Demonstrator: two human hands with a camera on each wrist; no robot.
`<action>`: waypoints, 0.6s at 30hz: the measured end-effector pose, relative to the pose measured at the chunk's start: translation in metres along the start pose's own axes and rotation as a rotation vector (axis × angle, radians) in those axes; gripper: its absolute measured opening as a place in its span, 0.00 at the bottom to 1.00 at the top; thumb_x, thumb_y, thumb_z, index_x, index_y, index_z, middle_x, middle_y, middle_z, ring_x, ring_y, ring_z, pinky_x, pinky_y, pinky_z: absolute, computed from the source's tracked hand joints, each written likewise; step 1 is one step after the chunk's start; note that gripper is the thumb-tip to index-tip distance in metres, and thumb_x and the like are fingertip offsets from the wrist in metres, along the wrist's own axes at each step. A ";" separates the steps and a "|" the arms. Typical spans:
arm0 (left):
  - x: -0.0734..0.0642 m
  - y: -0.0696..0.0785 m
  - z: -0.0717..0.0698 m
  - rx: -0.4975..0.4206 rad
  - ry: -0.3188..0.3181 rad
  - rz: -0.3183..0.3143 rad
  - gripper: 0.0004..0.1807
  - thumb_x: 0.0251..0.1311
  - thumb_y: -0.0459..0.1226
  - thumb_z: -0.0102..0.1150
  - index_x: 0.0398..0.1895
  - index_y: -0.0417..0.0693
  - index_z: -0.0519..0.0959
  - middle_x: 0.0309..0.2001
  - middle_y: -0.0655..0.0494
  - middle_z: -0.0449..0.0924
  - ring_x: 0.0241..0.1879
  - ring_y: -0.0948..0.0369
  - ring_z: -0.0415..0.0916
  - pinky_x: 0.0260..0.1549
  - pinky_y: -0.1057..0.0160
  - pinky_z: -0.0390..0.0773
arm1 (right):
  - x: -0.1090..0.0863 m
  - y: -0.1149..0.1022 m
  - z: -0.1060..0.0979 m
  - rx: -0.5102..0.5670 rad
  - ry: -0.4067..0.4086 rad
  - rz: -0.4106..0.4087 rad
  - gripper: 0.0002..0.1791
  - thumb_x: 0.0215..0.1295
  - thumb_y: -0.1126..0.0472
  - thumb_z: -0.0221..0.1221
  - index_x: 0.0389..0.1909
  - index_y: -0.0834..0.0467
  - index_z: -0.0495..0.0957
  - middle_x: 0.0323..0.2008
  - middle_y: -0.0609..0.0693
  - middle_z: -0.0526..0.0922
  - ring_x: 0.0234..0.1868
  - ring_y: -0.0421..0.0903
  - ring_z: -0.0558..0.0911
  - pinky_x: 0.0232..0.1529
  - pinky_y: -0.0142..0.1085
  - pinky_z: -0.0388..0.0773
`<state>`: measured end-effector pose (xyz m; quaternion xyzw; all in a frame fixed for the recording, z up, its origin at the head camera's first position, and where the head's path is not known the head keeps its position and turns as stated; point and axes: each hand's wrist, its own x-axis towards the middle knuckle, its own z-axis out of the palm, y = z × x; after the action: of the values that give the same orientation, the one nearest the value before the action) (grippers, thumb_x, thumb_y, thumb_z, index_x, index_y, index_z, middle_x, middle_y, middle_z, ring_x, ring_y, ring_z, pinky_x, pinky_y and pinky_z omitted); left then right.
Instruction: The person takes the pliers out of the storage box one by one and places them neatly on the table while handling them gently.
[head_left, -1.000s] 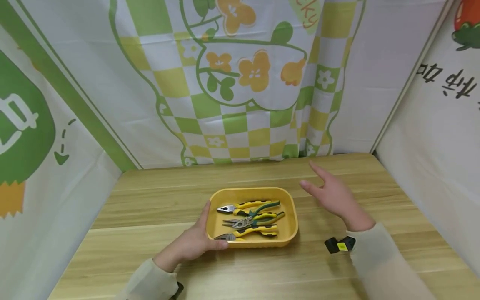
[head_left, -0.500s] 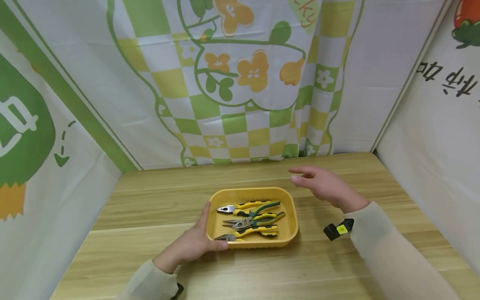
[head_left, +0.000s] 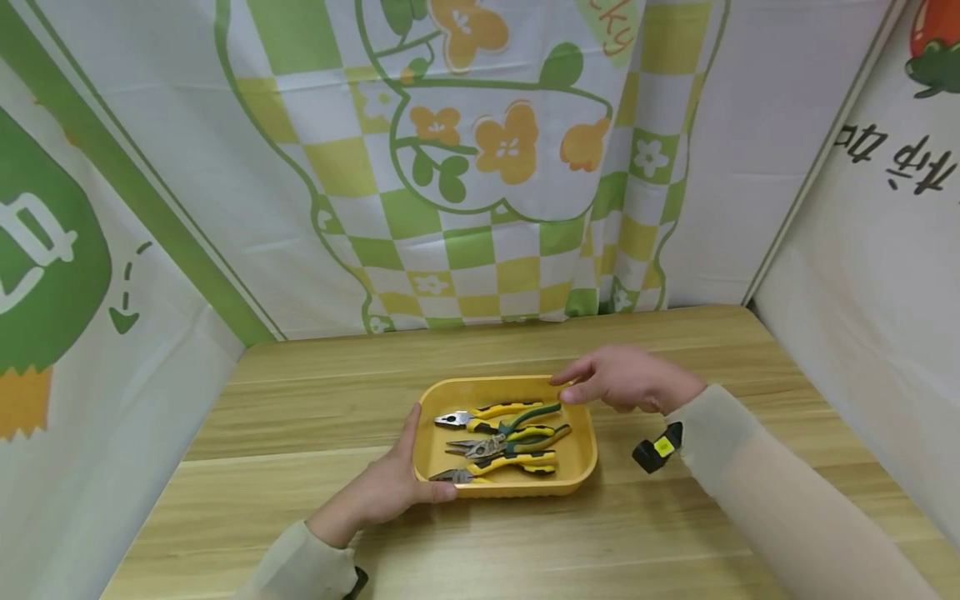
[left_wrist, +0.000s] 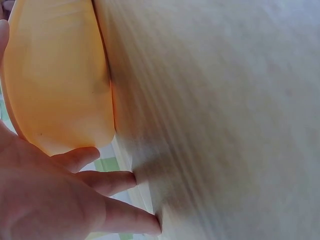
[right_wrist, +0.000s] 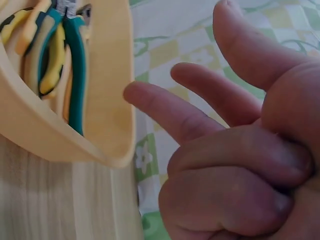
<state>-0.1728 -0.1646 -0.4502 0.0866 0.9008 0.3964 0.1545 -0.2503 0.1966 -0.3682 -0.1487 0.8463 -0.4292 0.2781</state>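
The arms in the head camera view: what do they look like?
They're a person's: a left sleeve of plain, pale beige cloth and a matching right sleeve. The bare left hand and right hand show no rings or gloves. A small black device with a bright yellow label sits by the right cuff; part of another black object shows by the left cuff.

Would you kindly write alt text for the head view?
A person's left hand rests against the left end of a yellow tray holding pliers on a wooden table. Their right hand is at the tray's far right corner.
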 end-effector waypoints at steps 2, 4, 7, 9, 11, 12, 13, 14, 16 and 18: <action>0.000 0.000 0.000 -0.002 0.000 -0.002 0.77 0.42 0.58 0.78 0.80 0.50 0.28 0.71 0.25 0.53 0.58 0.37 0.70 0.57 0.39 0.67 | 0.003 -0.002 0.006 -0.048 -0.021 0.013 0.24 0.61 0.44 0.68 0.58 0.45 0.83 0.56 0.50 0.80 0.11 0.39 0.52 0.13 0.32 0.56; 0.000 0.000 0.000 -0.001 0.001 -0.006 0.77 0.42 0.58 0.78 0.80 0.50 0.28 0.71 0.25 0.53 0.58 0.36 0.70 0.58 0.38 0.67 | 0.006 -0.005 0.012 -0.094 -0.038 0.030 0.25 0.60 0.44 0.68 0.58 0.46 0.83 0.55 0.49 0.81 0.11 0.39 0.52 0.13 0.32 0.55; -0.001 0.000 0.000 0.003 0.005 -0.011 0.76 0.42 0.58 0.78 0.80 0.50 0.28 0.71 0.25 0.52 0.58 0.36 0.70 0.58 0.38 0.67 | 0.010 -0.009 0.022 -0.151 -0.058 0.053 0.27 0.60 0.43 0.69 0.59 0.48 0.82 0.50 0.48 0.82 0.11 0.39 0.52 0.13 0.32 0.55; -0.001 0.000 0.000 0.001 0.007 -0.014 0.76 0.42 0.58 0.78 0.80 0.51 0.29 0.71 0.26 0.53 0.58 0.36 0.70 0.58 0.38 0.67 | 0.013 -0.012 0.028 -0.185 -0.068 0.064 0.26 0.61 0.44 0.68 0.58 0.49 0.83 0.48 0.47 0.82 0.10 0.39 0.52 0.12 0.32 0.54; -0.001 0.000 0.001 0.001 0.008 -0.016 0.77 0.41 0.58 0.78 0.80 0.51 0.29 0.71 0.26 0.53 0.58 0.35 0.70 0.58 0.38 0.66 | 0.015 -0.013 0.032 -0.216 -0.073 0.070 0.24 0.61 0.45 0.68 0.57 0.49 0.83 0.46 0.47 0.82 0.10 0.39 0.53 0.12 0.32 0.54; 0.000 -0.001 0.001 0.001 0.008 -0.017 0.77 0.41 0.59 0.78 0.80 0.51 0.29 0.71 0.26 0.53 0.59 0.35 0.70 0.58 0.38 0.66 | 0.016 -0.014 0.034 -0.229 -0.075 0.070 0.24 0.61 0.45 0.68 0.57 0.49 0.84 0.45 0.48 0.82 0.10 0.39 0.53 0.12 0.32 0.54; 0.000 -0.001 0.001 0.000 0.007 -0.019 0.77 0.41 0.59 0.78 0.80 0.51 0.29 0.71 0.26 0.53 0.59 0.34 0.69 0.58 0.37 0.66 | 0.017 -0.014 0.036 -0.236 -0.078 0.073 0.23 0.61 0.46 0.69 0.56 0.49 0.84 0.46 0.48 0.81 0.11 0.39 0.53 0.13 0.32 0.53; 0.000 -0.001 0.002 -0.001 0.007 -0.020 0.77 0.41 0.59 0.78 0.80 0.51 0.29 0.72 0.26 0.53 0.59 0.34 0.69 0.58 0.37 0.65 | 0.018 -0.014 0.038 -0.240 -0.080 0.074 0.23 0.61 0.46 0.69 0.56 0.49 0.84 0.46 0.48 0.82 0.11 0.40 0.52 0.13 0.32 0.53; 0.000 -0.001 0.002 0.003 0.006 -0.022 0.77 0.41 0.59 0.78 0.80 0.52 0.28 0.72 0.26 0.53 0.59 0.34 0.69 0.58 0.37 0.65 | 0.019 -0.013 0.042 -0.240 -0.080 0.080 0.23 0.60 0.46 0.70 0.55 0.49 0.84 0.47 0.48 0.82 0.12 0.40 0.51 0.13 0.33 0.52; 0.000 -0.001 0.002 0.008 0.006 -0.021 0.77 0.41 0.59 0.78 0.80 0.52 0.29 0.72 0.26 0.52 0.60 0.34 0.68 0.58 0.37 0.65 | 0.021 -0.012 0.045 -0.235 -0.083 0.089 0.24 0.59 0.46 0.70 0.54 0.50 0.85 0.49 0.48 0.82 0.13 0.40 0.51 0.14 0.33 0.52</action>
<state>-0.1723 -0.1639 -0.4523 0.0764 0.9037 0.3916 0.1556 -0.2397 0.1501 -0.3868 -0.1602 0.8844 -0.3080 0.3121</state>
